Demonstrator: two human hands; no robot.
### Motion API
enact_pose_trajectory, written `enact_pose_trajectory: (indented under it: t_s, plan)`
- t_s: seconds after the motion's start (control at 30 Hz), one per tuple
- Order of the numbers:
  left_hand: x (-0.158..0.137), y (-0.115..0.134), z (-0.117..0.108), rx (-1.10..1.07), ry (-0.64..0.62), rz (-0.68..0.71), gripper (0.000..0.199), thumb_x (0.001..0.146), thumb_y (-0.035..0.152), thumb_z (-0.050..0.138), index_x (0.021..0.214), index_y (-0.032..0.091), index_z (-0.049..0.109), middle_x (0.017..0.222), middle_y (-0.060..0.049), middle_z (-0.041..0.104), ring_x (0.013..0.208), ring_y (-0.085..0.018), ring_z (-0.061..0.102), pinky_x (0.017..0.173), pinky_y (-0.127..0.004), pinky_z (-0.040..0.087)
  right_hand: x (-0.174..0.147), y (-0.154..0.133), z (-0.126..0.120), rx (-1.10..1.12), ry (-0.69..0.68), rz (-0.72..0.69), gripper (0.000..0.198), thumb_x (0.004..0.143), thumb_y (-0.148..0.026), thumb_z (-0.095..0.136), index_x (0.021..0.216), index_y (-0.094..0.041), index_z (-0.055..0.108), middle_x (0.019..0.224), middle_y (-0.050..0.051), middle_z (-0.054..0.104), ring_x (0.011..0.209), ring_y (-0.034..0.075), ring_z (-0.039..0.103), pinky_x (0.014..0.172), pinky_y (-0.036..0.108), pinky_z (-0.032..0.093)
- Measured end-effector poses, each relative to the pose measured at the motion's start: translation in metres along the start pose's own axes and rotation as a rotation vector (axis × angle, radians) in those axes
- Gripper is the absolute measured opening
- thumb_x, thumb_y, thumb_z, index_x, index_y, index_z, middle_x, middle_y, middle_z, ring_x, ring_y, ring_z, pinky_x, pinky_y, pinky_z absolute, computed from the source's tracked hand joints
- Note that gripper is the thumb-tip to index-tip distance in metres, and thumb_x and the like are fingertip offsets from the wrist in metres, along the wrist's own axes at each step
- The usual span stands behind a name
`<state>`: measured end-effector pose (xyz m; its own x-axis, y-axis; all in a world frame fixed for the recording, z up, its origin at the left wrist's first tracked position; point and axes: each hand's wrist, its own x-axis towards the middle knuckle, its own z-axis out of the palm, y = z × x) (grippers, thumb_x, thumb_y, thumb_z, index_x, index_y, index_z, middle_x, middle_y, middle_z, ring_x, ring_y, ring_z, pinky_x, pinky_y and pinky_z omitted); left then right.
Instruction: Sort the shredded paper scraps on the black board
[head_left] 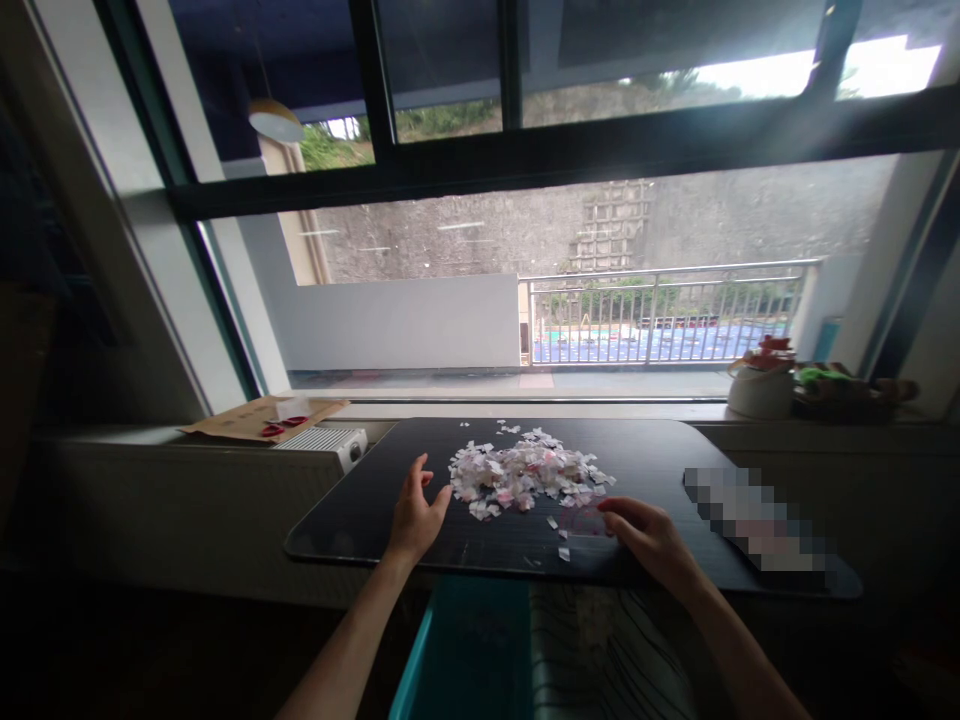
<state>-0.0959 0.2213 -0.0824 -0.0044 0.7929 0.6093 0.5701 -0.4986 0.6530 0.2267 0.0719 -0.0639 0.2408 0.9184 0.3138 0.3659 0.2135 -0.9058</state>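
A heap of small torn paper scraps (525, 470), mostly white with some pink, lies in the middle of a dark table (352, 515). My left hand (418, 515) is at the heap's left edge, fingers apart, holding nothing. To the right of the heap, my right hand (649, 540) has thumb and fingers pinched on the edge of a thin clear plastic piece with pink print (583, 519). This piece lies low over the tabletop and its full outline is hard to make out. A few loose scraps (564, 553) are scattered close to it.
A blurred-out flat object (757, 520) lies at the table's right. Below the front edge is a teal bin (480, 650). Red-handled scissors (283, 427) rest on brown paper (225, 420) on the left sill. A white pot (760, 388) stands on the right sill.
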Motion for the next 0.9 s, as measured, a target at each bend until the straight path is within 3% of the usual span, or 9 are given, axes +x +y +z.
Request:
enact_pose_trajectory:
  t_s: [0.3,0.47,0.73,0.9]
  plan:
    - [-0.0004,0.0034,-0.0024,-0.001,-0.016,-0.021,0.061,0.079,0.039,0.056,0.133,0.019,0.038,0.106,-0.01,0.056,0.103,-0.029,0.057,0.087,-0.046,0.047,-0.0003,0.0029,-0.0023,0.044,-0.076,0.017,0.02,0.071,-0.029,0.055,0.072,-0.015,0.07,0.057,0.0,0.064,0.052,0.014,0.054,0.051,0.023,0.042]
    - [-0.0004,0.0036,-0.0022,-0.003,-0.005,-0.024,0.06,0.078,0.038,0.057,0.132,0.019,0.039,0.104,-0.01,0.057,0.102,-0.028,0.058,0.087,-0.046,0.047,0.0029,0.0007,-0.001,-0.005,0.046,0.026,0.03,0.071,-0.037,0.06,0.087,-0.015,0.074,0.065,0.003,0.07,0.063,0.018,0.064,0.06,0.026,0.048]
    - [0.0003,0.0017,-0.0003,-0.013,0.007,-0.011,0.06,0.077,0.039,0.057,0.131,0.018,0.04,0.103,-0.01,0.057,0.101,-0.028,0.058,0.087,-0.045,0.047,0.002,0.0045,-0.0016,-0.037,0.013,-0.013,0.026,0.072,-0.034,0.059,0.08,-0.015,0.074,0.062,0.002,0.069,0.058,0.017,0.062,0.056,0.025,0.048]
    - [0.0005,0.0014,-0.0001,-0.015,0.01,-0.011,0.059,0.077,0.037,0.058,0.13,0.018,0.041,0.104,-0.01,0.057,0.101,-0.028,0.058,0.087,-0.045,0.047,0.0066,0.0092,0.0024,-0.066,0.038,-0.033,0.034,0.074,-0.039,0.061,0.096,-0.015,0.075,0.076,0.006,0.076,0.068,0.02,0.068,0.064,0.028,0.052]
